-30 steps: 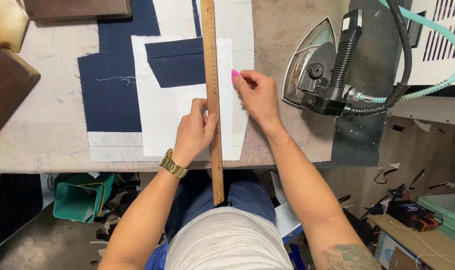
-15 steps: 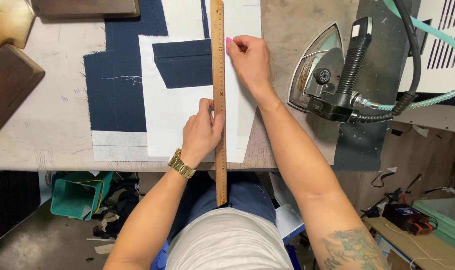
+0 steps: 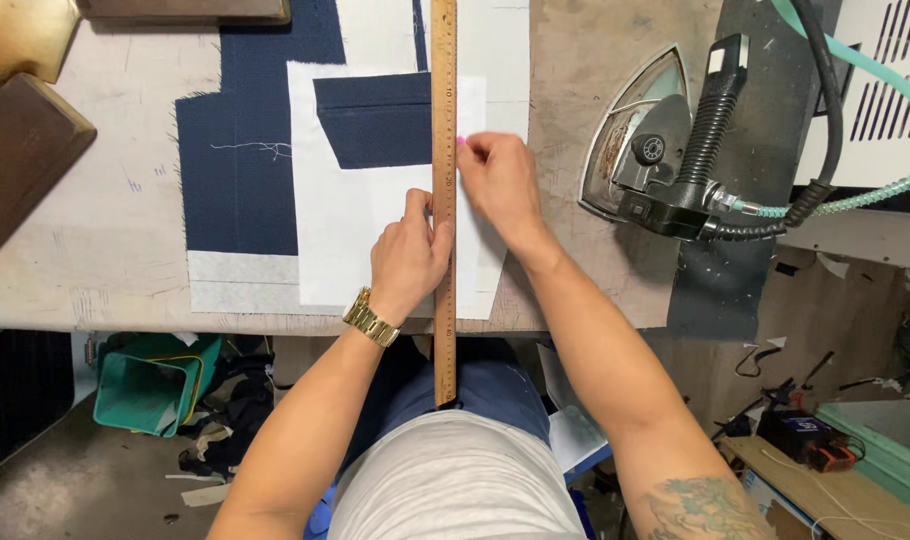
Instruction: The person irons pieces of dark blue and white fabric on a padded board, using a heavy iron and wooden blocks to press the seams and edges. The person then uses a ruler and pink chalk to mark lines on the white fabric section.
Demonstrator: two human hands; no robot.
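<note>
A long wooden ruler [image 3: 444, 120] lies lengthwise over a white fabric piece [image 3: 345, 240] and sticks out past the table's near edge. My left hand [image 3: 409, 255], with a gold watch at the wrist, presses the ruler down from its left side. My right hand [image 3: 496, 185] pinches a small pink piece of chalk [image 3: 461, 141] against the ruler's right edge, about halfway along the white piece. A navy fabric patch [image 3: 380, 120] sits on the white piece, left of the ruler. A bigger navy fabric panel [image 3: 240, 170] lies underneath.
A steam iron [image 3: 660, 150] with a black hose and a teal tube rests on its side to the right. Dark wooden blocks [image 3: 20, 160] lie at the table's left end. A green bin [image 3: 155, 385] stands on the floor below.
My right hand, which had slid the pink chalk up the ruler's right edge, has drawn it back down toward me. My left hand has kept the ruler pinned.
</note>
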